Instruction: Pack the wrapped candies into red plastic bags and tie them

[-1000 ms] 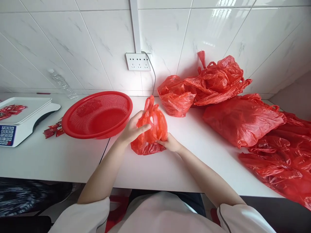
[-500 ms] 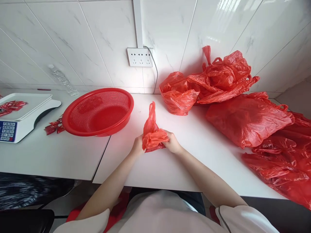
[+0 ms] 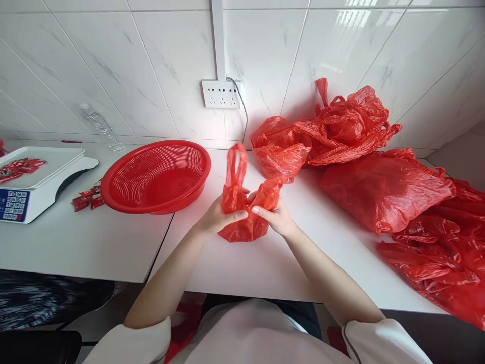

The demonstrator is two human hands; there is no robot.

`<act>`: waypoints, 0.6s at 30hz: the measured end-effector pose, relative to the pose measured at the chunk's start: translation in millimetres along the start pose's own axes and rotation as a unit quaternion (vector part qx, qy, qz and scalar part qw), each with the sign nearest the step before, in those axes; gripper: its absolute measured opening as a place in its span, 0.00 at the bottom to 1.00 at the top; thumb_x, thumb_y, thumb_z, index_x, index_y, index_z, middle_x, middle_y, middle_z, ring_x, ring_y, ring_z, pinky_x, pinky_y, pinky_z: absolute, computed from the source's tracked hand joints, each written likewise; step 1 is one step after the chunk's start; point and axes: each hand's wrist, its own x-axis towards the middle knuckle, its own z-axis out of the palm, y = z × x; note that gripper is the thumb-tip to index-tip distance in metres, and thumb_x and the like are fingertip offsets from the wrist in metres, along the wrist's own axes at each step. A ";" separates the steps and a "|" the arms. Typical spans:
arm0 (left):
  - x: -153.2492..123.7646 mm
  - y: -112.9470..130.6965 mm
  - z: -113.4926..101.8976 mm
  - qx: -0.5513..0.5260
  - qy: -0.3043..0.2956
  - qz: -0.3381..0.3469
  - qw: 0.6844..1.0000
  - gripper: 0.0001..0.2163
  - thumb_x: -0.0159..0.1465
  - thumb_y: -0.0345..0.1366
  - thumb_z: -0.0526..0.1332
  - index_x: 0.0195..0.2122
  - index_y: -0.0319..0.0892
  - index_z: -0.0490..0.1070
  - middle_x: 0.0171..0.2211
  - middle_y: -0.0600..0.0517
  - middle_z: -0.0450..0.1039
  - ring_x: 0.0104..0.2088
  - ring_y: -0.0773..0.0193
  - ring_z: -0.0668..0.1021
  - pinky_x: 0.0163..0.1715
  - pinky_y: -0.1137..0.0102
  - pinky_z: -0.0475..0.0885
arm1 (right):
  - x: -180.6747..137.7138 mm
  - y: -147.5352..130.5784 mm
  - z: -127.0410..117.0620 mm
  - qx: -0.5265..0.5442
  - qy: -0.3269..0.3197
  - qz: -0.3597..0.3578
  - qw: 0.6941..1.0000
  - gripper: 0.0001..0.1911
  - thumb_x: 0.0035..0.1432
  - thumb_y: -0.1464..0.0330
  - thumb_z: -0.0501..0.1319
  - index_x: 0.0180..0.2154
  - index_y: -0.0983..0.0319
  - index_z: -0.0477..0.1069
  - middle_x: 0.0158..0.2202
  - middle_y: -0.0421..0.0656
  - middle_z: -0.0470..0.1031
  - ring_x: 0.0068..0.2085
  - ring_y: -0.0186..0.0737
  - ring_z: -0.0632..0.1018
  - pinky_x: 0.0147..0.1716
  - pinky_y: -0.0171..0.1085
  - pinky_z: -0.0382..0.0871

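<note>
You hold a small red bag (image 3: 244, 227) of thin, crinkled, see-through plastic at the middle of the table (image 3: 242, 270), straight out at 12 o'clock from your body. Your left hand (image 3: 221, 215) grips it from its 9 o'clock side, thumb laid across the front and the other fingers mostly hidden behind. Your right hand (image 3: 278, 216) pinches a gathered fold on the 3 o'clock side, its thumb pointing in at the left one. Both grips are partly closed on the film.

The bag's body is soft and rounded below; its long axis runs from 6 o'clock to just short of 12, where a limp handle loop (image 3: 235, 161) points away from you. You cannot tell whether its base touches the table.

From the bag, a round, perforated hard-plastic basin (image 3: 166, 184) sits at 10 o'clock, a slumped open bag (image 3: 282, 154) at 1, crumpled bags (image 3: 348, 124) at 2, and a plump, glossy bag (image 3: 386, 189) at 3.
</note>
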 end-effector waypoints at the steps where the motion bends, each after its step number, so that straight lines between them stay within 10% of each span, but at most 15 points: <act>1: 4.3 6.8 4.6 0.004 0.027 0.005 1.000 0.18 0.60 0.42 0.67 0.50 0.44 0.70 0.49 0.45 0.74 0.49 0.54 0.76 0.49 0.59 0.72 | 2.4 -3.4 3.1 0.007 0.013 0.010 1.000 0.13 0.55 0.57 0.68 0.37 0.59 0.75 0.39 0.43 0.78 0.42 0.45 0.78 0.48 0.46 0.74; 10: 26.0 16.3 13.9 -0.202 0.216 0.025 0.955 0.17 0.69 0.53 0.51 0.32 0.45 0.62 0.26 0.55 0.70 0.26 0.65 0.75 0.43 0.59 0.72 | 15.2 -11.1 8.1 0.200 0.115 0.118 0.966 0.14 0.56 0.55 0.63 0.32 0.59 0.74 0.35 0.43 0.78 0.40 0.44 0.79 0.44 0.44 0.75; 14: 24.3 18.5 9.7 -0.250 0.165 -0.039 0.953 0.13 0.68 0.46 0.54 0.29 0.44 0.63 0.16 0.62 0.45 0.13 0.74 0.53 0.37 0.64 0.73 | 19.3 -11.3 9.1 0.253 0.144 0.133 0.947 0.24 0.56 0.52 0.63 0.21 0.58 0.55 0.18 0.36 0.58 0.24 0.35 0.70 0.28 0.36 0.72; 18: 21.4 24.3 11.3 -0.279 0.122 -0.038 0.952 0.20 0.64 0.54 0.53 0.42 0.44 0.71 0.22 0.58 0.52 0.17 0.72 0.58 0.27 0.67 0.69 | 22.7 -13.0 16.5 0.260 0.144 0.075 0.952 0.27 0.59 0.53 0.61 0.22 0.58 0.47 0.20 0.33 0.44 0.20 0.31 0.55 0.22 0.33 0.63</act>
